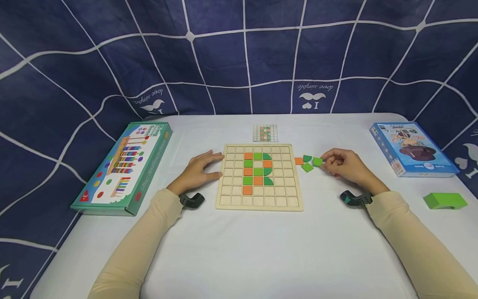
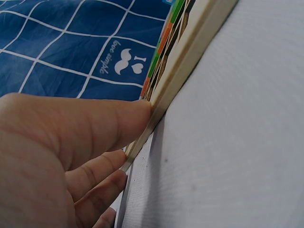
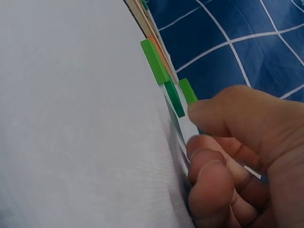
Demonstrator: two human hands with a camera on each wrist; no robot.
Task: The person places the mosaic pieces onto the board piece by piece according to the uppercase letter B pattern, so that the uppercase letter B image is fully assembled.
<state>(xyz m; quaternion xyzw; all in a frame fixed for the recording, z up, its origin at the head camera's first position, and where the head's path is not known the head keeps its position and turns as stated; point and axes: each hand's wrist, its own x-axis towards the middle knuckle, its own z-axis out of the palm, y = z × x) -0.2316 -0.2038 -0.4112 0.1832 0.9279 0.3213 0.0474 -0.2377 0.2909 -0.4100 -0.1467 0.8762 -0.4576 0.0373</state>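
Note:
A wooden grid board (image 1: pixel 274 202) lies flat on the table. Orange and light green square tiles and dark green quarter-round tiles fill several of its middle cells. My left hand (image 1: pixel 199 169) rests at the board's left edge, its thumb and fingertips touching the side in the left wrist view. Right of the board, my right hand (image 1: pixel 345 165) pinches a light green square tile (image 3: pixel 188 91) between thumb and fingers. Beside it lie another light green square tile (image 1: pixel 307 167), a dark green quarter-round tile (image 1: pixel 307 158) and an orange square tile (image 1: pixel 298 161).
A small pattern card (image 1: pixel 265 133) lies behind the board. The green ring game box (image 1: pixel 123 166) is at the left, a blue box (image 1: pixel 414 148) at the right. Nearer on the right sits a green arch-shaped block (image 1: pixel 444 201). A dark blue checked cloth (image 1: pixel 272 54) hangs behind the table.

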